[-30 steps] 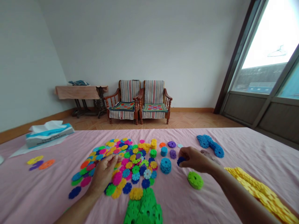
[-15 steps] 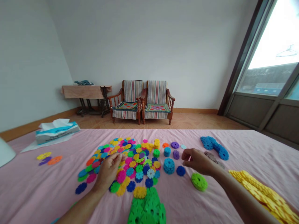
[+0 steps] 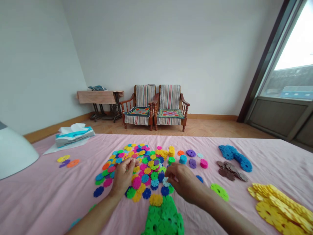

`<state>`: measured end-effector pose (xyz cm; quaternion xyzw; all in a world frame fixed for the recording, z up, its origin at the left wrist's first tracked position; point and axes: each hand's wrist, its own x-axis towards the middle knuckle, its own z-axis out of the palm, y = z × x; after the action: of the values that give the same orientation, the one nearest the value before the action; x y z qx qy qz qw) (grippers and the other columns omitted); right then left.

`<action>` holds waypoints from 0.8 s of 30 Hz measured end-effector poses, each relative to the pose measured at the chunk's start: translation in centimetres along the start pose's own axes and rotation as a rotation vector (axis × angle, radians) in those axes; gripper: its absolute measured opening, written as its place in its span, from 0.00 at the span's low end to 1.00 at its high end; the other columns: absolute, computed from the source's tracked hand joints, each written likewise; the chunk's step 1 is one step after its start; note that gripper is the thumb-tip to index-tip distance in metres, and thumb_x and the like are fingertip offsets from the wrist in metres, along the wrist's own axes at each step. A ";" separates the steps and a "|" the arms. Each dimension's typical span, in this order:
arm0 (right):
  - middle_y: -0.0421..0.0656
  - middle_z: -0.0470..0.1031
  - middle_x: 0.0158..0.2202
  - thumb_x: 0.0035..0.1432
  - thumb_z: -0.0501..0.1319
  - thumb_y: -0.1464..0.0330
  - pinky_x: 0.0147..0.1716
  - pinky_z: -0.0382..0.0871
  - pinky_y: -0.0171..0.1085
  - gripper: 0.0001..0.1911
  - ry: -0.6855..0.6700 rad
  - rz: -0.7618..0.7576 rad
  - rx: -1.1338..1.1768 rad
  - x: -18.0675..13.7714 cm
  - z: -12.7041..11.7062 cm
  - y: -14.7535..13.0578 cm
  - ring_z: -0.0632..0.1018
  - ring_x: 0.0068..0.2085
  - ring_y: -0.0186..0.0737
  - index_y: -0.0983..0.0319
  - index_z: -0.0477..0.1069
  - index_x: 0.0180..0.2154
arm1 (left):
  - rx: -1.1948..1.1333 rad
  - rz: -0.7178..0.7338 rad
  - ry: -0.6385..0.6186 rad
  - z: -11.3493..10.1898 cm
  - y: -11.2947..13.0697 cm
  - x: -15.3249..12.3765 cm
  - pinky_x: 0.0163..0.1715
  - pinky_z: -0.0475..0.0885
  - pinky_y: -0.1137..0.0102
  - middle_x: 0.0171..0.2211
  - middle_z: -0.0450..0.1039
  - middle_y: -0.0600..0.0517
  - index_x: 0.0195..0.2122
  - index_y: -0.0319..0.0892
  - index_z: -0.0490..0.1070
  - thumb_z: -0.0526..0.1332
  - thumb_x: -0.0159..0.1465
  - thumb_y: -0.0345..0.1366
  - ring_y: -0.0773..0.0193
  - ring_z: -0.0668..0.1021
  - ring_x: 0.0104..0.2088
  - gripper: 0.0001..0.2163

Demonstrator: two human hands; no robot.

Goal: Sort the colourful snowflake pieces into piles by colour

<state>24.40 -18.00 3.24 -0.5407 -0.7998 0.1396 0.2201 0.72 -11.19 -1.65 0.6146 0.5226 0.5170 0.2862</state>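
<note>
My left hand [image 3: 123, 174] is over the left part of a spread of colourful notched plastic discs [image 3: 146, 193]. Its thumb and index finger are pinched together; what they hold, if anything, is too small to make out. At the right edge of the spread is my right hand [image 3: 183, 181], palm down. Its fingers are bent and slightly apart, close to a pale blue disc [image 3: 165, 181], with nothing visible in them. A small pink stack [image 3: 203, 163] and a blue stack [image 3: 183, 159] stand beyond that hand. The right hand partly covers a dark blue disc [image 3: 199, 178].
Green discs [image 3: 165, 217] are heaped at the near edge. To the right lie lime discs [image 3: 219, 192], brown discs [image 3: 231, 170], blue discs [image 3: 236, 157] and long yellow rows [image 3: 281, 205]. A tissue box [image 3: 74, 136] and a white rounded object [image 3: 16, 153] stand left on the pink cloth [image 3: 61, 186].
My right hand has moved left from beside the small stacks to the spread, uncovering the pink stack. My left hand stays pinched over the discs. The view has turned slightly left.
</note>
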 end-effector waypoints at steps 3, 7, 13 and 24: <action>0.45 0.77 0.37 0.52 0.59 0.80 0.40 0.63 0.35 0.12 -0.011 -0.024 -0.064 1.5 1.5 -0.5 0.75 0.42 0.42 0.61 0.77 0.35 | -0.003 -0.007 -0.001 0.0 -0.1 0.0 0.38 0.76 0.61 0.29 0.81 0.45 0.29 0.40 0.75 0.58 0.58 0.54 0.52 0.82 0.34 0.20; 0.49 0.76 0.40 0.54 0.56 0.79 0.42 0.61 0.41 0.12 -0.017 -0.052 -0.140 3.2 2.7 -1.0 0.72 0.44 0.46 0.62 0.77 0.35 | -0.002 -0.009 -0.007 0.1 -0.2 0.0 0.38 0.76 0.60 0.29 0.81 0.44 0.29 0.40 0.75 0.58 0.58 0.53 0.51 0.82 0.34 0.19; 0.46 0.75 0.41 0.51 0.59 0.77 0.41 0.59 0.42 0.15 -0.084 -0.164 -0.175 3.0 3.5 -1.8 0.71 0.45 0.47 0.58 0.77 0.39 | 0.000 -0.019 -0.013 0.1 0.0 -0.1 0.37 0.77 0.62 0.29 0.81 0.44 0.29 0.39 0.75 0.58 0.58 0.51 0.52 0.82 0.34 0.18; 0.47 0.76 0.37 0.55 0.57 0.74 0.43 0.60 0.39 0.11 -0.038 -0.020 -0.149 2.9 2.9 -1.4 0.73 0.43 0.45 0.60 0.78 0.35 | -0.002 -0.015 -0.012 0.1 0.4 -0.1 0.37 0.76 0.62 0.28 0.81 0.45 0.27 0.40 0.75 0.58 0.57 0.50 0.53 0.82 0.33 0.17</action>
<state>20.87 -15.76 1.94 -0.5450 -0.8173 0.0877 0.1651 0.95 -11.39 -1.41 0.6134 0.5252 0.5115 0.2937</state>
